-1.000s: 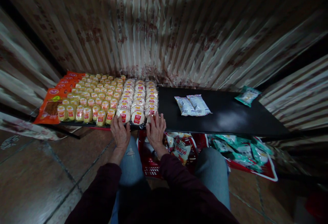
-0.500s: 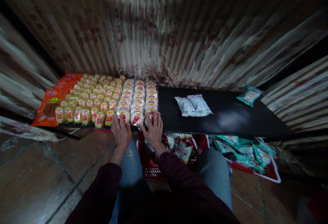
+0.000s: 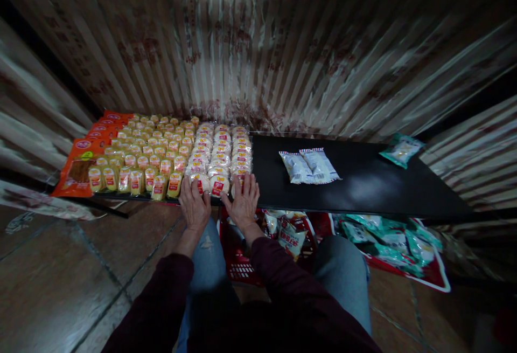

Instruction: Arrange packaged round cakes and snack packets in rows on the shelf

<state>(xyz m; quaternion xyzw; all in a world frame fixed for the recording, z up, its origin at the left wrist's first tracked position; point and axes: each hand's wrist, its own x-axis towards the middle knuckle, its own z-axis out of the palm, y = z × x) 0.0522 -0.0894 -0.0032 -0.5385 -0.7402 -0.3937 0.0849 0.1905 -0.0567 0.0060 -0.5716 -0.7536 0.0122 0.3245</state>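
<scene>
Three rows of round white wrapped cakes [image 3: 219, 160] run from the front to the back of a black shelf [image 3: 363, 180]. At their front end, my left hand [image 3: 194, 205] lies with fingers apart against the front cake of the left row. My right hand [image 3: 243, 202] is spread over the front cake of the right row and partly hides it. Between the hands, the front cake of the middle row [image 3: 218, 185] shows its red label. Left of them stand several rows of yellow wrapped cakes [image 3: 149, 148].
Orange packets [image 3: 75, 167] line the shelf's left end. Two white-blue packets [image 3: 311, 166] lie right of centre, a green packet [image 3: 401, 150] farther right. Below are a red basket of snack bags [image 3: 242, 272] and a red basket of green packets [image 3: 442, 283]. Striped curtains [image 3: 226, 46] enclose the shelf.
The view has shifted slightly. Both hands stay at the front of the white cake rows, with little change in their pose.
</scene>
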